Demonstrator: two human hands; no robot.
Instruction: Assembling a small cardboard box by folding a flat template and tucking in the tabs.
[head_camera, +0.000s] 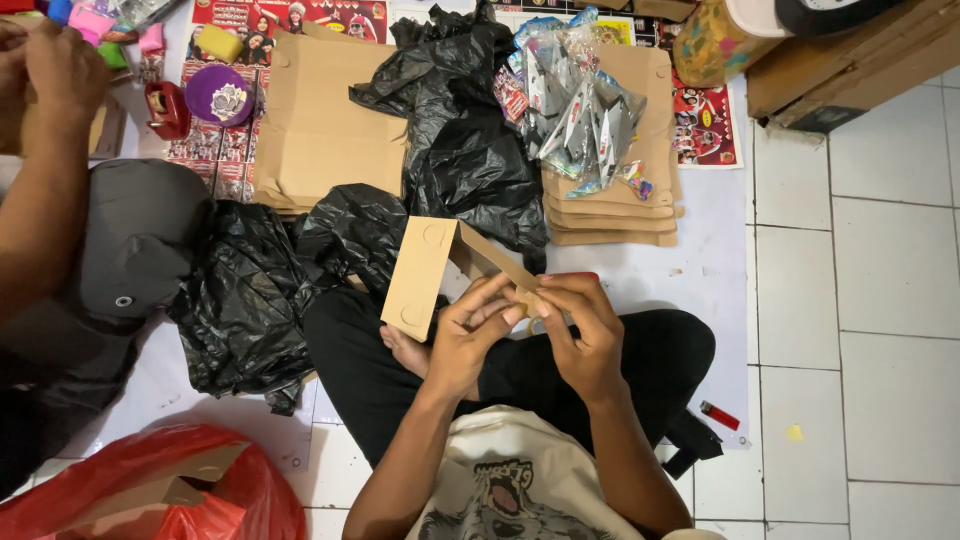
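Head view | both hands' fingers (500, 318) pinch cardboard box (425, 275) | flap edge hidden

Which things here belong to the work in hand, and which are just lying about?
In use:
- left hand and right hand, both pinching the brown cardboard piece at its folded edge
- stack of flat cardboard blanks ahead

Lying about:
- black plastic bags
- clear packets of small toys
- red lighter
- red plastic bag
- purple round lid
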